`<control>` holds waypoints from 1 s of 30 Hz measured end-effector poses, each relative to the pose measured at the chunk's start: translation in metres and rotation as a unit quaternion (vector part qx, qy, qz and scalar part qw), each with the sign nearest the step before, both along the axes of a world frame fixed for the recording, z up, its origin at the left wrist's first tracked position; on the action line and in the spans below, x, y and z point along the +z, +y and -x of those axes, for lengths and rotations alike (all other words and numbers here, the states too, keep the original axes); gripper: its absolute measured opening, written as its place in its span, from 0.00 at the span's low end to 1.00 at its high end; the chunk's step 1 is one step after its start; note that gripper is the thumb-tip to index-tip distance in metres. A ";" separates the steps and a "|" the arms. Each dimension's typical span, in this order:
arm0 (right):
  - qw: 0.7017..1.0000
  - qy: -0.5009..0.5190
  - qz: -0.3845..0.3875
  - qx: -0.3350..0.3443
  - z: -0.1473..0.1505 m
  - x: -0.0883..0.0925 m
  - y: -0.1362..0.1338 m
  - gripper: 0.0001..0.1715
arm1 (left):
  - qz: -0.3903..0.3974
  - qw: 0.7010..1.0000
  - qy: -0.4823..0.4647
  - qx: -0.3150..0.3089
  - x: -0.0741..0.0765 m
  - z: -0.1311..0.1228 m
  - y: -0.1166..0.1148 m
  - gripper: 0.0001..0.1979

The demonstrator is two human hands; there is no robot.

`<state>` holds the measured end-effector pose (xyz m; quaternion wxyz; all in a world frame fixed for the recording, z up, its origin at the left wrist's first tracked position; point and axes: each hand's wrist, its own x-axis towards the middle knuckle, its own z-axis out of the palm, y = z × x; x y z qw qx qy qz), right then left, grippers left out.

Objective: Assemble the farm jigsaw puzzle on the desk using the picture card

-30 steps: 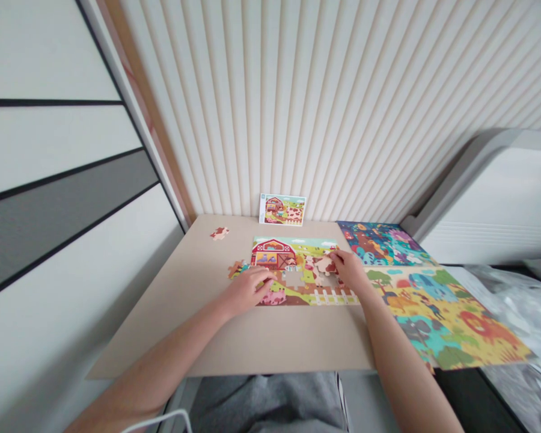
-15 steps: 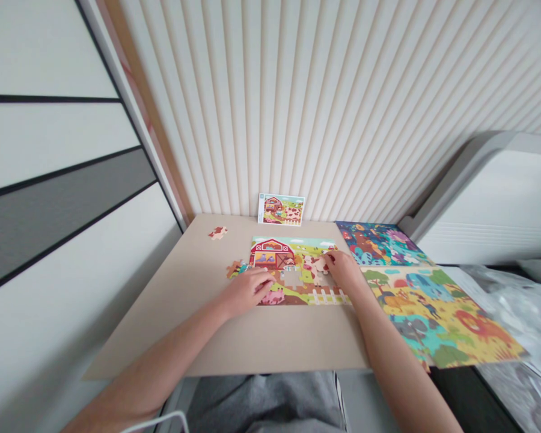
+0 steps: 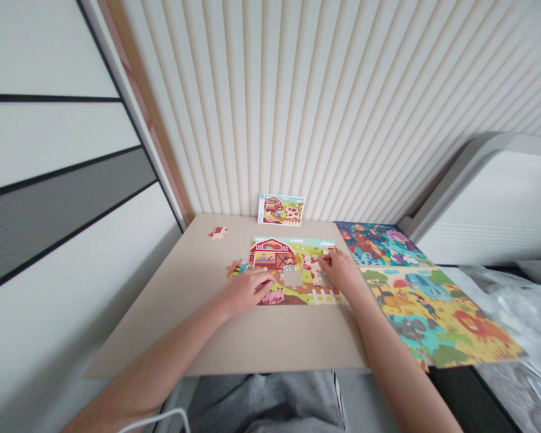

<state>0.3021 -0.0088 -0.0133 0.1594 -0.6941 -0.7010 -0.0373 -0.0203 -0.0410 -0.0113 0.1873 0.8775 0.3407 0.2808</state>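
Note:
A farm jigsaw puzzle (image 3: 293, 267) with a red barn lies on the beige table (image 3: 234, 337). My left hand (image 3: 246, 291) rests flat on its left part, fingers stretched over the pieces. My right hand (image 3: 340, 270) sits on the puzzle's right part, fingertips pinched on a cow-patterned piece (image 3: 321, 264). A gap (image 3: 292, 278) shows in the middle of the puzzle. A loose piece (image 3: 219, 233) lies at the table's far left, and another loose piece (image 3: 235, 268) sits by the puzzle's left edge.
A small reference picture card (image 3: 281, 209) leans on the ribbed wall behind the puzzle. Two finished colourful puzzles (image 3: 433, 300) lie to the right, overhanging the table. A white appliance (image 3: 491, 204) and clear plastic (image 3: 523, 313) stand farther right.
My right hand has shifted slightly left on the puzzle with the piece. My left hand stays where it was.

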 end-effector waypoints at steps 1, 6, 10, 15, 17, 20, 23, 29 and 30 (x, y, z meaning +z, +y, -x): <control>1.000 0.000 0.002 0.001 0.001 0.001 0.000 0.16 | 0.000 1.000 0.000 0.000 0.000 0.000 0.000 0.10; 1.000 0.021 0.003 0.009 0.000 0.001 -0.001 0.17 | -0.005 1.000 0.007 0.002 0.001 0.000 0.000 0.10; 0.996 0.080 0.018 0.043 -0.013 -0.003 0.001 0.18 | -0.001 1.000 0.007 0.002 0.002 0.000 0.000 0.11; 0.982 0.171 0.049 0.059 -0.024 -0.005 0.003 0.17 | -0.003 1.000 0.010 -0.002 -0.003 0.001 0.001 0.10; 0.964 0.254 0.070 0.039 -0.026 -0.004 0.003 0.17 | -0.003 1.000 0.013 -0.004 -0.004 0.002 0.002 0.10; 0.915 0.398 0.066 0.026 -0.027 0.001 0.002 0.18 | -0.004 1.000 0.013 -0.003 -0.005 0.002 0.003 0.10; 0.887 0.461 0.008 0.027 -0.030 0.008 0.001 0.22 | -0.004 1.000 0.017 -0.005 -0.004 0.001 0.003 0.10; 0.886 0.464 0.015 0.023 -0.030 0.019 -0.004 0.26 | -0.006 1.000 0.018 -0.005 -0.002 0.001 0.002 0.11; 0.882 0.469 0.039 0.027 -0.029 0.020 -0.005 0.25 | -0.006 1.000 0.018 -0.005 -0.002 0.001 0.002 0.11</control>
